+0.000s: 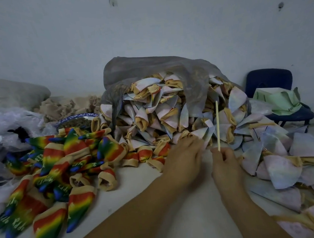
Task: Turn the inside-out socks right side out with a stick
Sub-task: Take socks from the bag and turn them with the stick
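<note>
A big heap of pale, inside-out socks (163,116) spills from a grey plastic bag (146,69) at the middle and down the right side. Rainbow-coloured, right-side-out socks (56,169) lie scattered on the left. My right hand (224,166) grips a thin wooden stick (217,123) that points straight up in front of the heap. My left hand (184,157) reaches into the foot of the pale heap, its fingers on a pale sock (205,133); whether it grips the sock is hidden by the hand itself.
A white surface (162,206) lies under my forearms. At the left are crumpled clear plastic (0,127) and a patterned bowl (74,122). A dark blue chair (271,84) with a green bag (279,101) stands at the right, against the wall.
</note>
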`<state>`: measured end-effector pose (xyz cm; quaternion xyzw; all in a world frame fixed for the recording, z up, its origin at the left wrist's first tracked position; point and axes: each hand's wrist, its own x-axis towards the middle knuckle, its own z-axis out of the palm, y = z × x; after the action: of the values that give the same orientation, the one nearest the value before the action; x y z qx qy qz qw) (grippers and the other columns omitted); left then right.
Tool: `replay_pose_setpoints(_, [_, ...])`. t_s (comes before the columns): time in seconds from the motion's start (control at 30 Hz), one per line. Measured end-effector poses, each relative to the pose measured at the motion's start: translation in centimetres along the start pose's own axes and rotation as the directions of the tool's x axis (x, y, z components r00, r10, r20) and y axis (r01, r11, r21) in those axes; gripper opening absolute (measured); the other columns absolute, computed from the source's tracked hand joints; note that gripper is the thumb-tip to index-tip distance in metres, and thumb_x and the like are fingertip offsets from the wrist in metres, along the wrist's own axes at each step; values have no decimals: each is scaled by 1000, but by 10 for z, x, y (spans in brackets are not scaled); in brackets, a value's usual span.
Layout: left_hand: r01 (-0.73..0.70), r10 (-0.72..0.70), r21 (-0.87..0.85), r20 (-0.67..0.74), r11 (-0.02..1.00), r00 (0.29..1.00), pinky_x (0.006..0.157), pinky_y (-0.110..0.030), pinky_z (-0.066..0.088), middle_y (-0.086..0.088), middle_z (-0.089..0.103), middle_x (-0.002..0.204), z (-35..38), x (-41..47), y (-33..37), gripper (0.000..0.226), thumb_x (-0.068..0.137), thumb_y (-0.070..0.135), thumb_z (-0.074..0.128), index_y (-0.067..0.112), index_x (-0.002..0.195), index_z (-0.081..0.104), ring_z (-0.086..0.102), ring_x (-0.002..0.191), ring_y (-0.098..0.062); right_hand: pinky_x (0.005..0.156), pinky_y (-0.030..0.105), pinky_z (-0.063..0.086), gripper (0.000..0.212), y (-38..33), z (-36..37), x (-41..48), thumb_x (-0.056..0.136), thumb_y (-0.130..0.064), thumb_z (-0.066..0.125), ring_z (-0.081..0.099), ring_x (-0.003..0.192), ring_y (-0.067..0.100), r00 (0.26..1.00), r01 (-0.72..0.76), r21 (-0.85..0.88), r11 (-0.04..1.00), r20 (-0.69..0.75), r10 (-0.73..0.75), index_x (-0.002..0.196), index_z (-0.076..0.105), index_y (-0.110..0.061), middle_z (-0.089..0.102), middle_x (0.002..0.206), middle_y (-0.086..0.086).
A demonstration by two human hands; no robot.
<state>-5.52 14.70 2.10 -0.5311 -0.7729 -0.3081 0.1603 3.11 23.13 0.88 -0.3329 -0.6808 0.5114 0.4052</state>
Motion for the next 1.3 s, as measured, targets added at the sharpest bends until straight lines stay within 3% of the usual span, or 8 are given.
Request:
replay_pose_setpoints(0.17, [210, -240, 191, 152, 959, 959, 107, -44, 29, -17, 33, 153, 30, 62, 2, 53, 105, 28, 37, 6, 152, 25, 30, 140, -33, 56, 30, 38, 19, -1, -3, -3, 98, -27, 44, 53, 64, 24, 1000, -7, 19, 1000, 15, 7, 80, 49, -28, 57, 71, 7])
replay_pose_setpoints(0.3, [278, -353, 345, 178, 896, 919, 96, -44, 40, -20, 55, 131, 37, 70, -9, 42, 101, 24, 45, 4, 139, 43, 48, 123, -37, 54, 30, 37, 18, 0, -3, -2, 98, -27, 45, 51, 61, 20, 999, 5, 20, 1000, 31, -6, 80, 50, -27, 56, 69, 6])
replay_pose_setpoints(0.53, [466, -510, -390, -11, 794, 860, 60, -36, 39, -26, 63, 82, -7, 40, 4, 27, 99, 16, 47, -3, 88, 63, 57, 73, -31, 55, 26, 35, 12, -6, -4, -5, 96, -24, 47, 51, 63, 3, 998, 38, 40, 998, 49, -40, 86, 53, -28, 56, 74, -4])
replay_pose_setpoints(0.7, [581, -669, -691, 189, 430, 719, 58, -19, 48, 1, 71, 71, -43, -9, 2, 23, 93, 21, 57, 14, 77, 72, 63, 63, -6, 67, 7, 39, 24, -23, -4, -15, 90, -35, 57, 44, 94, -21, 923, 365, -66, 929, 157, -352, 114, 54, -38, 42, 115, -13])
replay_pose_setpoints(0.87, [539, -652, -805, 272, 249, 707, 75, -25, 56, 0, 76, 86, -57, -39, 0, 31, 98, 38, 55, 16, 92, 76, 71, 85, -11, 96, 19, 41, 36, -25, 7, -30, 85, -41, 63, 41, 122, -3, 798, 462, -114, 880, 486, -356, 120, 54, -41, 39, 133, -22])
replay_pose_setpoints(1.07, [426, -473, -772, 187, 471, 861, 80, -19, 52, 15, 73, 94, -50, -53, 0, 44, 80, 76, 52, 41, 95, 74, 65, 87, 3, 89, 12, 44, 23, -29, 5, -32, 91, -36, 54, 55, 107, -5, 774, 461, 13, 887, 482, -410, 110, 59, -47, 62, 111, -24])
replay_pose_setpoints(1.17, [412, -442, -747, 175, 523, 880, 92, -29, 50, 14, 70, 101, -47, -55, -5, 32, 79, 70, 58, 45, 94, 72, 63, 99, -2, 87, 16, 48, 33, -29, 6, -33, 88, -46, 46, 57, 106, -3, 767, 450, 7, 893, 509, -390, 115, 63, -39, 62, 112, -20])
replay_pose_setpoints(1.3, [365, -477, -799, 113, 477, 871, 85, -9, 46, 31, 64, 110, -50, -55, -7, 16, 82, 55, 63, 54, 95, 72, 56, 106, 15, 81, 6, 42, 20, -27, 9, -32, 95, -28, 51, 55, 99, -7, 790, 446, -8, 895, 473, -390, 106, 62, -41, 62, 104, -17])
